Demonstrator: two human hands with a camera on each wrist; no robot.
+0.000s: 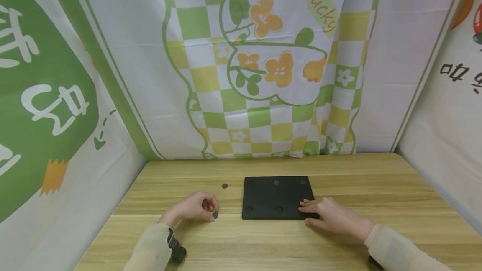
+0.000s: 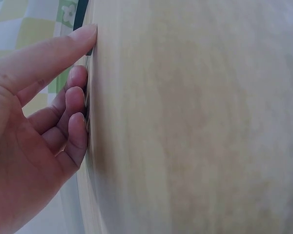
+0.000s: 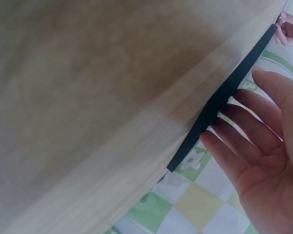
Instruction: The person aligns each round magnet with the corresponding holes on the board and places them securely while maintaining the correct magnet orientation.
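Observation:
A flat black board (image 1: 263,195) with round recesses lies on the wooden table. Grey discs fill some recesses, one disc (image 1: 276,182) at the middle of the far row and another (image 1: 303,182) at the far right. Left of the board, my left hand (image 1: 196,206) pinches a small dark disc (image 1: 215,216) between thumb and forefinger, at the tabletop. Its other fingers curl loosely in the left wrist view. My right hand (image 1: 331,216) rests on the board's near right corner, fingers extended and covering that corner. In the right wrist view its fingertips touch the board (image 3: 219,100).
Another loose dark disc (image 1: 224,186) lies on the table (image 1: 188,244) between the left hand and the board's far left corner. Behind the table's far edge hangs a patterned curtain (image 1: 256,133), and printed cloth encloses both sides.

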